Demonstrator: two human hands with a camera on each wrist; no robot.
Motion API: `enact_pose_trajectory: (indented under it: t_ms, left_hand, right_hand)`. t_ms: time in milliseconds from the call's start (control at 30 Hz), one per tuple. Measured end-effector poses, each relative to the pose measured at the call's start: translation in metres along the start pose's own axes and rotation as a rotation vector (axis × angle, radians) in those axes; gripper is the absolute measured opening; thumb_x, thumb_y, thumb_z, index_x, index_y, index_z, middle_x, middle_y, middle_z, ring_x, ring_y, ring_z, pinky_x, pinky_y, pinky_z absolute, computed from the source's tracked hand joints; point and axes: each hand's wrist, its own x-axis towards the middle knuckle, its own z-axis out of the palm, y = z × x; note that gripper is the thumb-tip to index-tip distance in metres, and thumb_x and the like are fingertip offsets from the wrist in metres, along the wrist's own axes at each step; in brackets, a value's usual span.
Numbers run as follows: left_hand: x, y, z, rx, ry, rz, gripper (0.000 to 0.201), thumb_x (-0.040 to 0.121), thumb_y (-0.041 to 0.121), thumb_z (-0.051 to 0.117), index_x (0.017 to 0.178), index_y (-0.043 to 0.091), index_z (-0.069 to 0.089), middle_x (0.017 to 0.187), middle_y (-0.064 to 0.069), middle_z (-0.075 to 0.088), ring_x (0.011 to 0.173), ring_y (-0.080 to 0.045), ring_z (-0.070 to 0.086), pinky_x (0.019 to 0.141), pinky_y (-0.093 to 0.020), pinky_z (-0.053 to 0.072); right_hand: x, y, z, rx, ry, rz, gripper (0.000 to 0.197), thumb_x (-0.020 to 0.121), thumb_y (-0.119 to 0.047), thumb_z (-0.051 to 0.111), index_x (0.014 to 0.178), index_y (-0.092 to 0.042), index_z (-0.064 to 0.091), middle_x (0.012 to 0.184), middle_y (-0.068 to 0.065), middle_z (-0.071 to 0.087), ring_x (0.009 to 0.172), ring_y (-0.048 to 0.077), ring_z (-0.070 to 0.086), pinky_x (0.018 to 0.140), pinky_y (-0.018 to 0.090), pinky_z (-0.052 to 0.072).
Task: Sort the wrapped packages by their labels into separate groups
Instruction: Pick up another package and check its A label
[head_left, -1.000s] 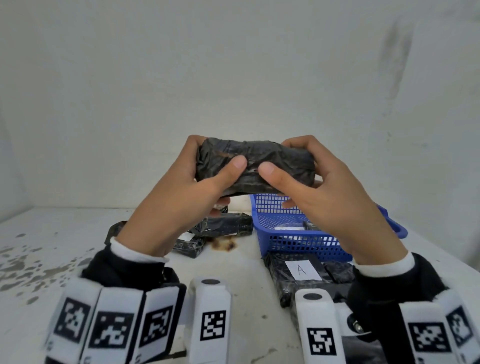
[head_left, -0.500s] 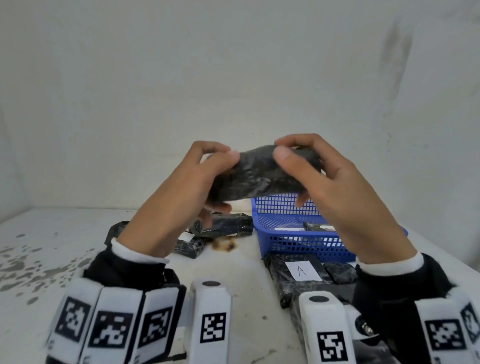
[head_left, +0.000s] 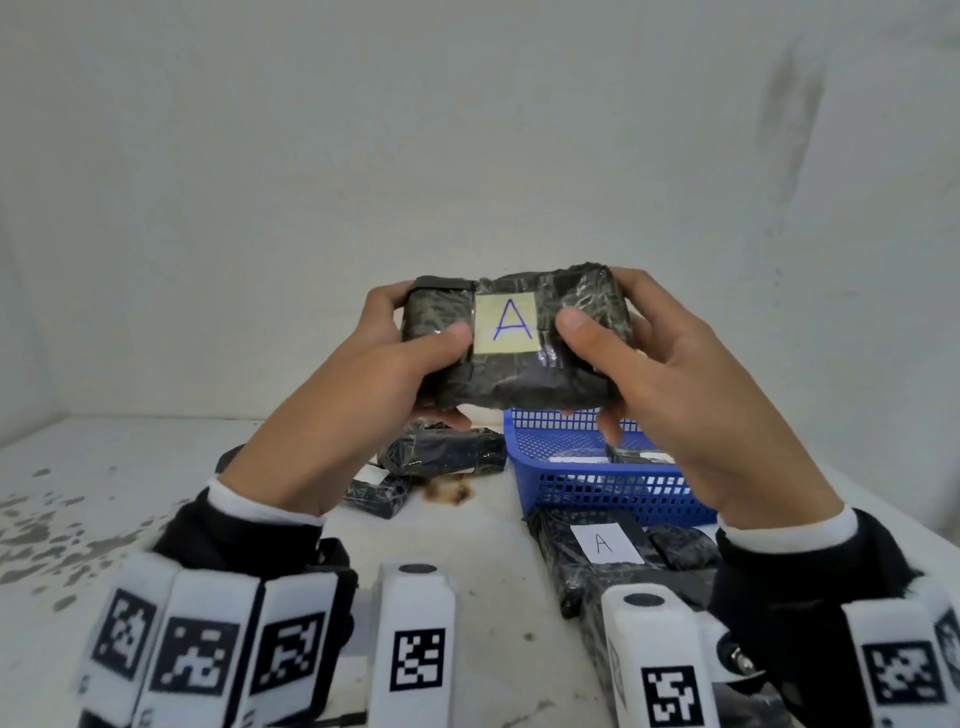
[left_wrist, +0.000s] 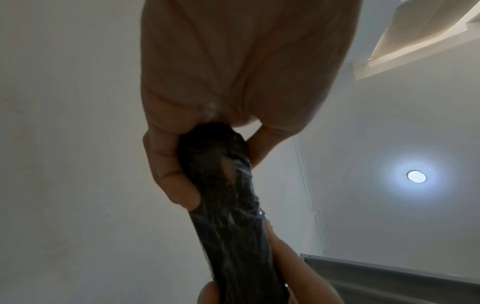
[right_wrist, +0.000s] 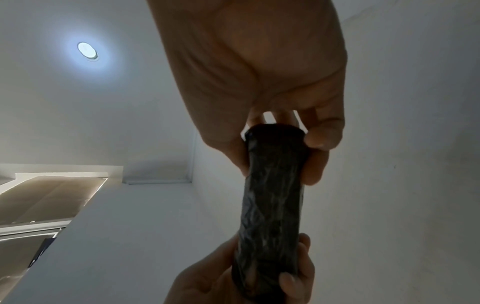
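Both hands hold one black, plastic-wrapped rectangular package (head_left: 514, 345) raised above the white, paint-flecked tabletop (head_left: 156, 499), in front of the pale wall. The left hand (head_left: 358, 395) grips the package's left end, thumb laid across the front face and fingers curled round the back. The right hand (head_left: 680, 395) grips the right end the same way, thumb on the front beside the label. The pale yellow square label (head_left: 505, 323) on the package's front faces the head camera and bears a blue handwritten "A".

The left wrist view shows the package (left_wrist: 228, 205) edge-on, pinched between thumb and fingers; the right wrist view shows the same for the other end (right_wrist: 272, 195).

On the tabletop below, a blue perforated plastic basket (head_left: 597, 488) sits right of centre, with something dark and white-labelled partly visible inside it. Just in front of the basket lies a second black wrapped package with a white label marked "A" (head_left: 605, 545). Left of the basket lie further black wrapped packages (head_left: 441, 452), close together; their labels cannot be read. A brown stain (head_left: 449, 492) marks the tabletop beside them.
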Motion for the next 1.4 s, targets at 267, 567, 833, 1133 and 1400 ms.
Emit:
enact_pose_trajectory:
  t_ms: [267,567,833,1133,1400]
  left_hand:
    - [-0.002,-0.002,0.0,0.123,0.028,0.008,0.036,0.095,0.022,0.055,0.129,0.023,0.044,0.102,-0.005,0.072,0.075,-0.015,0.069,0.061,-0.034,0.059]
    - [-0.006,-0.001,0.007,0.161,0.011,0.025,0.037,0.09,0.026,0.062,0.123,0.027,0.046,0.099,-0.001,0.07,0.077,-0.022,0.071,0.066,-0.04,0.06]
    - [-0.001,-0.006,-0.002,0.26,0.091,0.003,0.041,0.086,0.054,0.063,0.117,0.031,0.052,0.101,0.006,0.07,0.081,-0.016,0.072,0.069,-0.035,0.056]
    - [-0.006,0.004,-0.006,0.158,0.05,-0.001,0.064,0.073,0.049,0.063,0.129,0.023,0.044,0.109,-0.003,0.068,0.086,-0.017,0.073,0.064,-0.03,0.06]
    - [-0.005,0.007,-0.005,0.042,0.059,-0.015,0.019,0.095,0.021,0.053,0.111,0.013,0.054,0.094,-0.002,0.061,0.085,-0.025,0.066,0.065,-0.042,0.061]
  right_hand:
    - [0.0,0.0,0.0,-0.015,0.033,0.01,0.026,0.09,-0.05,0.063,0.089,-0.024,0.065,0.083,0.002,0.071,0.059,0.019,0.058,0.049,0.031,0.046]
    - [-0.002,-0.002,0.002,-0.003,-0.014,-0.028,0.025,0.082,-0.035,0.076,0.09,-0.023,0.057,0.064,-0.016,0.064,0.054,-0.001,0.06,0.046,0.01,0.041]
    - [-0.003,0.001,0.003,-0.154,-0.057,-0.05,0.047,0.084,-0.042,0.072,0.119,-0.045,0.041,0.089,-0.019,0.068,0.06,0.0,0.066,0.056,0.012,0.046]
    - [-0.001,0.0,0.004,-0.094,-0.053,-0.04,0.057,0.07,-0.067,0.059,0.122,-0.044,0.055,0.106,-0.017,0.071,0.075,-0.004,0.065,0.065,0.019,0.051]
    - [0.001,0.001,0.003,0.054,-0.116,-0.011,0.026,0.096,-0.041,0.061,0.12,-0.032,0.064,0.114,-0.009,0.073,0.112,0.011,0.067,0.105,0.043,0.048]
